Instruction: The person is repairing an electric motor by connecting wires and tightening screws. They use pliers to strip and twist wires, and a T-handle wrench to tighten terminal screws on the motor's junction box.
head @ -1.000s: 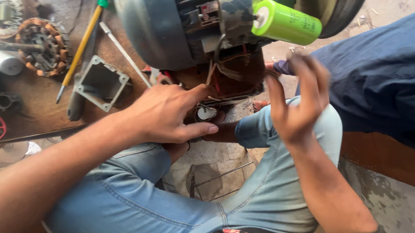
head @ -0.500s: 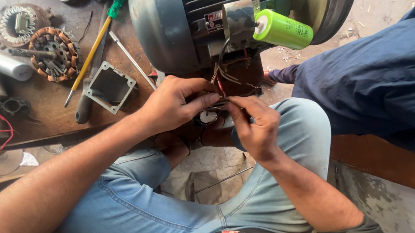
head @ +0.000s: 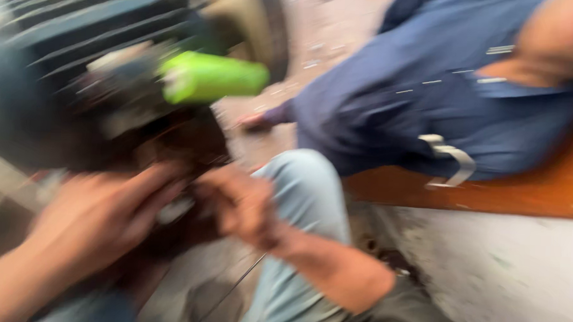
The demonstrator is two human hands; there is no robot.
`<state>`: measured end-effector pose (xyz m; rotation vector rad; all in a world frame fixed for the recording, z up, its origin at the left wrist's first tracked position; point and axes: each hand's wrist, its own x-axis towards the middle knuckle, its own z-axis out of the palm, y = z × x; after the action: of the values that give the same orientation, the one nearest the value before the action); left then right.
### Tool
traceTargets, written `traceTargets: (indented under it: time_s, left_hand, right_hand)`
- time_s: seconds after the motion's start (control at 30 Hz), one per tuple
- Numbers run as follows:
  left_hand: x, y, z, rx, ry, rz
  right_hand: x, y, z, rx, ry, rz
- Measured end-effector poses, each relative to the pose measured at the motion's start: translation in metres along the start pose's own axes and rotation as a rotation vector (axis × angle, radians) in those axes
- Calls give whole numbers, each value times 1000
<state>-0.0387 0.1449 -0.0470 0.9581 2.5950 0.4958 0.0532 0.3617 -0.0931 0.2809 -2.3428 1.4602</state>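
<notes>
Both hands meet under the ribbed grey metal motor housing (head: 78, 62): left hand (head: 97, 220) with fingers loosely curled, right hand (head: 243, 204) closed into a pinch beside it (blur hides what either grips). Just above them sits a bright green plastic cylinder (head: 213, 79).
</notes>
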Motion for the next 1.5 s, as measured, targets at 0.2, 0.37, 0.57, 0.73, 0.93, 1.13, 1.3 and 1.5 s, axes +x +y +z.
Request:
traceTargets:
  time_s: [0.2,0.37,0.57,0.73,0.93,1.13,1.3,1.5]
  left_hand:
    - [13,-4,57,-396,366,164]
    - [9,6,49,-778,376,-101]
    - [-30,-9,-25,-234,681,67]
    - [-31,-18,-22,-329,338,40]
    - [-27,-19,-1,-719,-56,-120]
    - [-30,-27,-7,-1034,-203,-161]
    - [-49,-39,-33,-1207,-237,-55]
    - [-56,-33,-43,-1143,41,-200]
  right_hand:
    - [-2,-7,-10,29,69,0]
    - [-10,10,-11,18,43,-31]
    - [2,20,2,-77,78,-70]
    - [12,3,2,-43,108,0]
    - [10,-7,6,6,108,-2]
    - [12,-7,4,-18,146,43]
    - [14,-10,4,-22,137,48]
    - [10,-15,9,-58,32,-51]
